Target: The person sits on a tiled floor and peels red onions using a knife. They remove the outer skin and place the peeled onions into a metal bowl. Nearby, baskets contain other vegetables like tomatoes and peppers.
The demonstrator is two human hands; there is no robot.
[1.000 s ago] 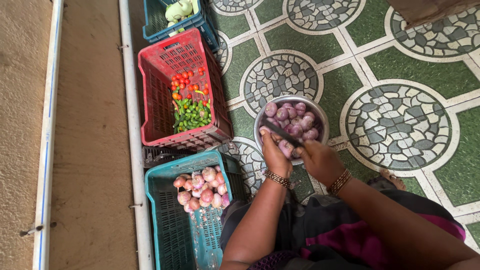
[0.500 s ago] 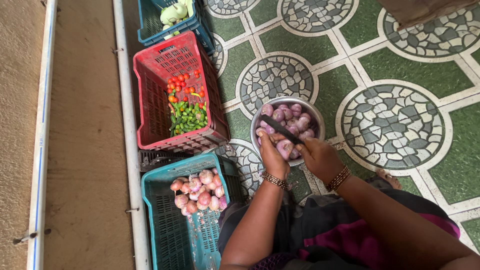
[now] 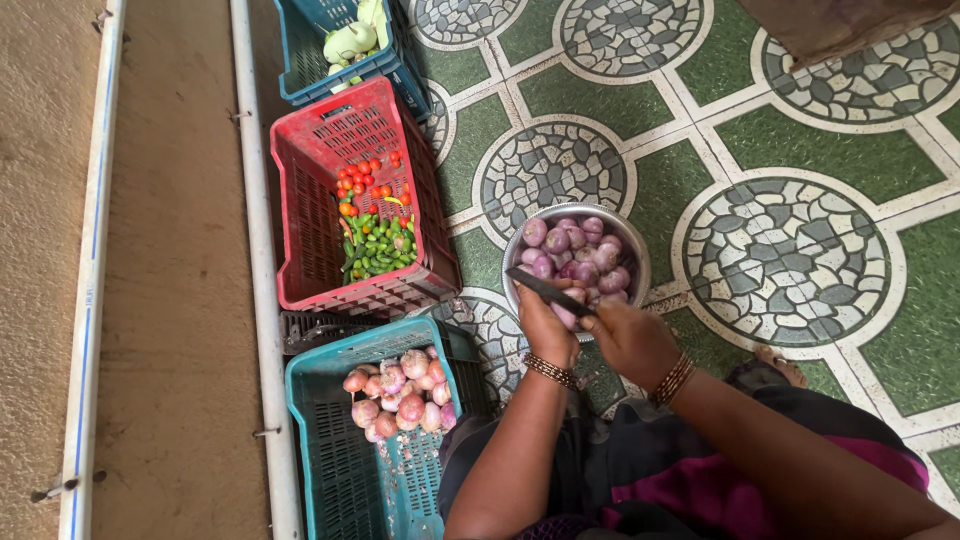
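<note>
Small purple onion pinched in right hand over round steel bowl; left hand clamps dark knife. I read mid-peel; next cut needs blade clear of fingers

Shifted only slightly since a second ago. Left hand and right hand now closer together at the near rim of the steel bowl, both on one peeled onion. Knife lower than before: earlier raised over the onions in the bowl, now lying across the near rim, blade pointing left, tip just past the edge. View drifted a little, crates sitting lower and further right in the picture.
</note>
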